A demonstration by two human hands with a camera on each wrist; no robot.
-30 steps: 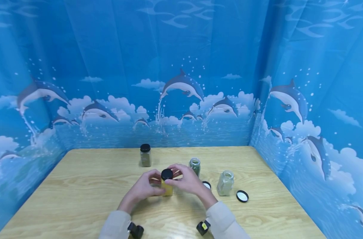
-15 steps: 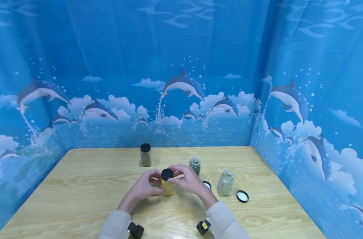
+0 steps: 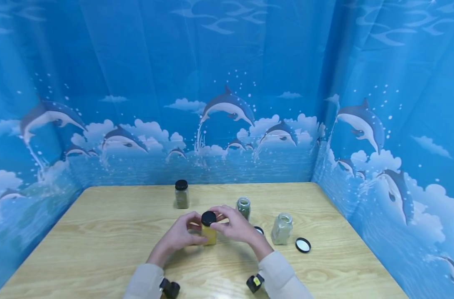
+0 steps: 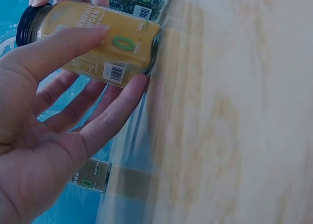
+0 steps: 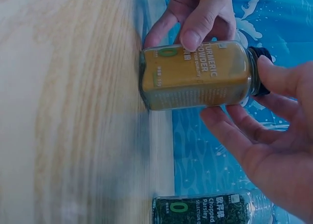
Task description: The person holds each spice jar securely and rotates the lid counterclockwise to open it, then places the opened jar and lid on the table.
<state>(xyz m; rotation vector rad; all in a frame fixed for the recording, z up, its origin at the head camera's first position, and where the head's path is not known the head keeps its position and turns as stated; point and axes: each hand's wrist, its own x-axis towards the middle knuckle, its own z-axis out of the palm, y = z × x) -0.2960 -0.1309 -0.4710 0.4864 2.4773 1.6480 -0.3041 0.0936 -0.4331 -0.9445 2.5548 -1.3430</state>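
Your left hand (image 3: 179, 235) is holding the turmeric powder jar (image 3: 209, 236), best steadied upright; your right hand (image 3: 235, 225) is pinching its black lid (image 3: 208, 218)

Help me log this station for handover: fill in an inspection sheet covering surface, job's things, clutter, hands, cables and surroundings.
Surface: wood-grain table.
Job's things: turmeric jar, upright, black lid on.
Clutter: parsley jar and pale glass jar, both lidless; capped jar at the back; two loose lids, one in plain view, one partly hidden.
Hands: left hand holds the turmeric jar's body; right hand grips at its lid.
Cables: nothing seen.
Surroundings: blue dolphin-print curtain.
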